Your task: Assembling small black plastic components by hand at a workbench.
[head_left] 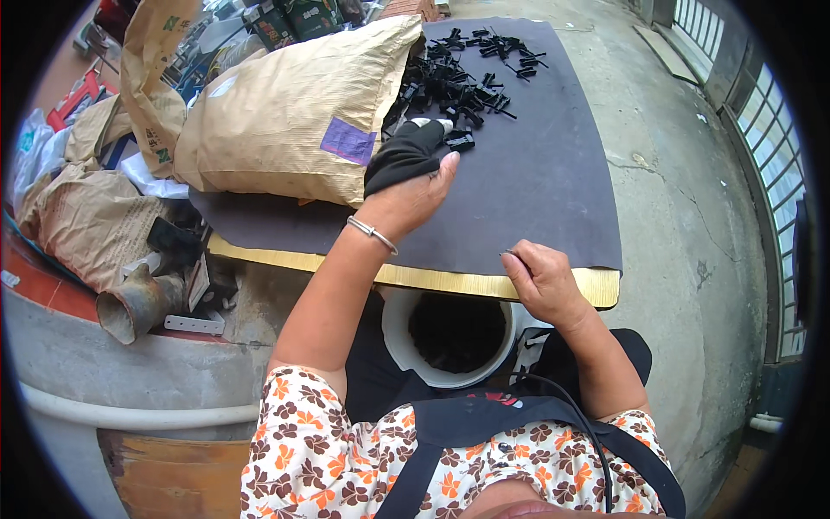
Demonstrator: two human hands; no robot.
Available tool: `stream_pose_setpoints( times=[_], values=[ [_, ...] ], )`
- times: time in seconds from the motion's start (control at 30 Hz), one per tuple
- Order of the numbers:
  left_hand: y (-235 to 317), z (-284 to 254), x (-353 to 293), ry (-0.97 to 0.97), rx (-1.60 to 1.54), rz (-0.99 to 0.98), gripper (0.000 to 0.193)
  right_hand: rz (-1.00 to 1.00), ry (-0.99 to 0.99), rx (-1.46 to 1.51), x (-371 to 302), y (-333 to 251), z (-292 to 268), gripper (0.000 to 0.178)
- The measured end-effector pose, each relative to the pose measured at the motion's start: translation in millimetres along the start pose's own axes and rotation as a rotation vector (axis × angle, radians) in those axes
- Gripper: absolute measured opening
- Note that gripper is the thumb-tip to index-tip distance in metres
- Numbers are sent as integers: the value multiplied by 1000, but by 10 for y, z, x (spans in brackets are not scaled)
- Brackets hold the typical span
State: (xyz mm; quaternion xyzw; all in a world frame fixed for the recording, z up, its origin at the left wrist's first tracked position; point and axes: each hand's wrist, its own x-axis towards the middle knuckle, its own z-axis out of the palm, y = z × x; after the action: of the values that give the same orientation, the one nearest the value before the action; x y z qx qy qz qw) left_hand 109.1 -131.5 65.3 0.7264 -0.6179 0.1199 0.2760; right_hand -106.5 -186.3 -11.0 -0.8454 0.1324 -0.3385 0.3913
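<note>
A heap of small black plastic parts [450, 82] with thin stems spills from the mouth of a large paper sack [285, 108] on the table. My left hand [411, 169], partly covered by a black glove with whitish fingertips, reaches to the near edge of this heap. Its bare thumb stands apart from the fingers, close to a loose black part [461, 140]. Over the table's front edge, my right hand [545, 281] is closed; a tiny dark tip pokes out between thumb and forefinger, and the rest is hidden in the fist.
A dark grey mat covers the table [536, 173], which has a yellow front edge. Below it, between my knees, stands a white bucket [393, 333] with dark contents. At left are another paper sack [86, 216], a rusty pipe piece [138, 303] and clutter. A barred fence [765, 164] runs along the right.
</note>
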Motion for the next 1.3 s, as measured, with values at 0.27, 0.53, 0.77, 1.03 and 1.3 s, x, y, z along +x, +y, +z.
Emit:
stream_pose_setpoints(
  times=[0.27,0.53,0.77,1.03,1.3],
  values=[
    [-1041,893,2037,-548,260,-311,59,-27,-100,31,-68,-60,20,10],
    [-1910,1679,2491,-808,109,-465,65,11,-228,126,-36,-95,-13,11],
    [-1050,1264,1978,-998,171,-151,62,-3,-163,66,-63,-46,-8,10],
    [-299,623,1174,-1097,248,-59,57,55,-37,153,-20,-6,-22,11],
    [50,474,591,-930,47,197,42,190,127,-180,220,318,-324,15]
  ],
)
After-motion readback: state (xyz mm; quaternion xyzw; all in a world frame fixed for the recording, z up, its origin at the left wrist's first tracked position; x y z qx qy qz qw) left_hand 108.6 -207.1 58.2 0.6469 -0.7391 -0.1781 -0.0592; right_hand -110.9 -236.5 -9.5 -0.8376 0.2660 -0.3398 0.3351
